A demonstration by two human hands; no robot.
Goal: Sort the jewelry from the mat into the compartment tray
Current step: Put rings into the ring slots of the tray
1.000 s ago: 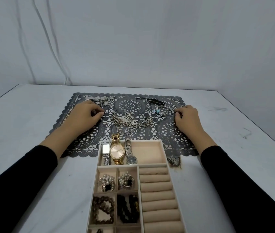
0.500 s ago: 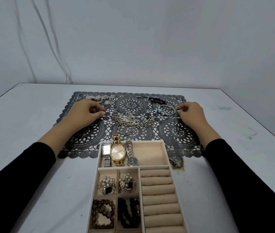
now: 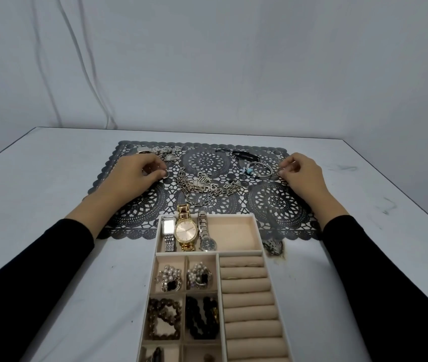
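A dark lace mat [image 3: 275, 205] lies across the middle of the table and carries loose jewelry. My left hand [image 3: 132, 176] rests on the mat's left side and pinches a small silver ring [image 3: 166, 173] at its fingertips. My right hand [image 3: 303, 173] is on the mat's right side and pinches another small ring [image 3: 281, 169], beside a silver bracelet with blue beads [image 3: 256, 170]. A tangle of silver chains [image 3: 203, 186] lies between the hands. The beige compartment tray [image 3: 258, 232] stands just in front of the mat, with three watches [image 3: 185, 232] in its top compartment.
Silver pieces [image 3: 167, 152] lie at the mat's far left and a black item [image 3: 241, 154] at its far middle. The tray's small compartments hold pearl brooches [image 3: 171, 279] and bead bracelets [image 3: 164, 320]; ring rolls [image 3: 247, 299] fill its right side. A small dark ornament [image 3: 273, 248] lies right of the tray.
My right hand has shifted a little farther back and to the right, away from the beaded bracelet, with a ring at its fingertips. My left hand has stayed nearly still.
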